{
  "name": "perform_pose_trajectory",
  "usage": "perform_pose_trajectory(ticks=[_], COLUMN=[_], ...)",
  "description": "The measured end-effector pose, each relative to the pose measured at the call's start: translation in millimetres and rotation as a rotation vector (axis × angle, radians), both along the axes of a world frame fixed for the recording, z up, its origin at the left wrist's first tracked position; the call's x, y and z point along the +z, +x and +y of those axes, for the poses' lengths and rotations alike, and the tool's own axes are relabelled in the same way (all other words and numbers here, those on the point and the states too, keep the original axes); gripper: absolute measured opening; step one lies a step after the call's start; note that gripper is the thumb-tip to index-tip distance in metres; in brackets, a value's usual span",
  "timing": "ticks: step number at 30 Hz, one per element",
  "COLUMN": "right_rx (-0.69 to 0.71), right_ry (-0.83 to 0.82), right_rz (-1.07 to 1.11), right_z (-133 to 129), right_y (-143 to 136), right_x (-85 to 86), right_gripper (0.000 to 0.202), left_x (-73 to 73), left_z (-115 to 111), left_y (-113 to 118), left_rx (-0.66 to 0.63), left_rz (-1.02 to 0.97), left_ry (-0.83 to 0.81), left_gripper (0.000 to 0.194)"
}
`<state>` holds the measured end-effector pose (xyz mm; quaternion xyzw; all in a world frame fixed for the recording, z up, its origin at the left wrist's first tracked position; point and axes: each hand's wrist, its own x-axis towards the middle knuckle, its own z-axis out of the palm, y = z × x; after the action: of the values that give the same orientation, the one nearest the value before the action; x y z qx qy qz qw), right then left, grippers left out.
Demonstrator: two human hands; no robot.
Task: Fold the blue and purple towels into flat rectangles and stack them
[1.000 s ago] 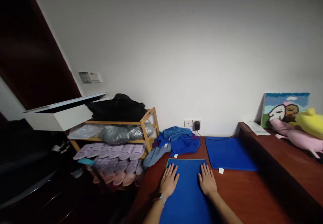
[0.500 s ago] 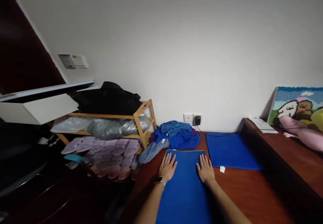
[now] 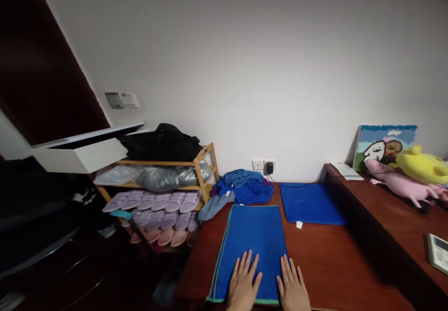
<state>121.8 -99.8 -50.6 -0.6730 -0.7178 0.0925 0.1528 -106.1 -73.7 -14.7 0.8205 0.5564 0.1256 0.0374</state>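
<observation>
Sliding back toward the near end: that's the big change here. Half a second ago both hands were up by the far edge of the blue cloth [image 3: 257, 231], and now they're down near its close edge, so the whole upper stretch and the green trim on the left are in plain view. As far as the work goes, I'd read that as a smoothing pass; the uncovered part looks pretty flat. Two green lines run along the left side, so it's probably folded in layers.

Left hand [image 3: 243, 283] is open, palm down on the cloth, fingers a bit spread, gripping nothing that shows. Right hand [image 3: 293, 285] is open too, lying over the right edge, also with nothing visible in its grasp. Wrists are cut off by the frame.

The cloth sits on the reddish-brown table [image 3: 325, 259], just in front of a rumpled fabric pile [image 3: 252, 189]. A second blue cloth [image 3: 311, 203] lies flat to the right, apart from this one.
</observation>
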Motion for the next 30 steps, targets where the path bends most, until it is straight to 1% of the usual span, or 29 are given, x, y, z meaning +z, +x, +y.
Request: perform_pose_trajectory(ticks=[3,5,7,9,12,16,19,26,28,30], right_rx=[0.010,0.002,-0.013,-0.018,-0.024,-0.017,0.000,0.020,0.017,0.015], right_ry=[0.010,0.003,-0.001,0.011,0.029,0.073,0.097,0.068,0.061,0.043], right_rz=[-0.022,-0.024,-0.016,-0.005,0.008,0.030,0.033,0.024,0.030,0.032], right_z=[-3,-5,-6,-9,-16,-30,-37,-42,-45,-47], right_y=[-3,-5,-6,-6,-4,0,3,5,5,6], right_x=[17.4,25.5,30.4,32.6,30.8,20.7,15.8,24.4,24.0,21.8], right_gripper=[0.062,0.062,0.062,0.062,0.062,0.060,0.060,0.061,0.061,0.062], left_x=[-0.6,-2.7,-5.2,-6.5,-5.1,-1.9,-2.3,-6.7,-7.0,-5.8], left_z=[-12,-20,-26,-31,-33,-34,-35,-43,-42,-38], left_y=[-50,-80,-101,-112,-115,-111,-110,-114,-113,-108], left_rx=[0.145,0.215,0.254,0.268,0.272,0.286,0.294,0.291,0.302,0.310], left_rz=[0.040,0.063,0.088,0.110,0.137,0.162,0.167,0.169,0.172,0.158], left_ry=[-0.025,-0.017,-0.014,-0.016,-0.031,-0.064,-0.064,-0.032,-0.022,0.019], left_gripper=[0.062,0.066,0.066,0.064,0.062,0.066,0.066,0.065,0.065,0.064])
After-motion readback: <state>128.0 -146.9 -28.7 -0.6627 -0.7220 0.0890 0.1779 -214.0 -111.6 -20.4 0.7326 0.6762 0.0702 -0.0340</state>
